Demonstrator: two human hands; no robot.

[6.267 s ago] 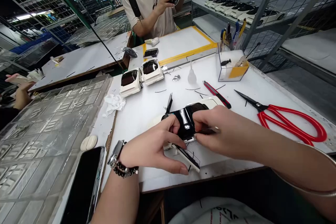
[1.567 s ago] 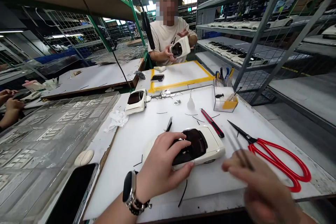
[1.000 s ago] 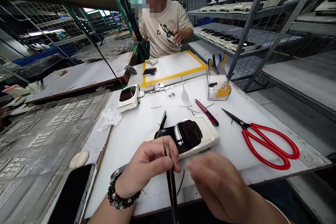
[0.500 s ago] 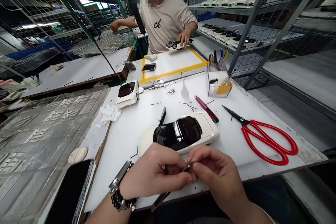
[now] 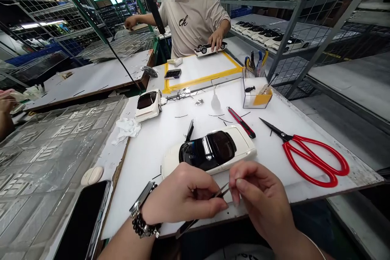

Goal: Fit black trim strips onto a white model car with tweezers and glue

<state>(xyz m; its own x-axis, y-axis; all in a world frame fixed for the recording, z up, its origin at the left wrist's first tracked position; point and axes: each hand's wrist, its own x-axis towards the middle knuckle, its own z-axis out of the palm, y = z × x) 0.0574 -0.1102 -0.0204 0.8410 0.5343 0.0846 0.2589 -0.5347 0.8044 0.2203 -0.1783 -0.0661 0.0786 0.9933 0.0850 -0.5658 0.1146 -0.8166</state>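
A white model car with a glossy black roof lies on the white table, just beyond both hands. My left hand is closed round dark metal tweezers, whose tips point up to the right. My right hand has its fingertips pinched at the tweezer tips. Whatever tiny piece sits between them is too small to make out.
Red-handled scissors, a red utility knife, a black pen, a clear pot of tools and a second white car lie on the table. A phone and plastic trays sit left. A person opposite holds an upturned car.
The tweezers have passed from my right hand to my left, and both hands have come together in front of the car. The person opposite has set a car down on the far table.
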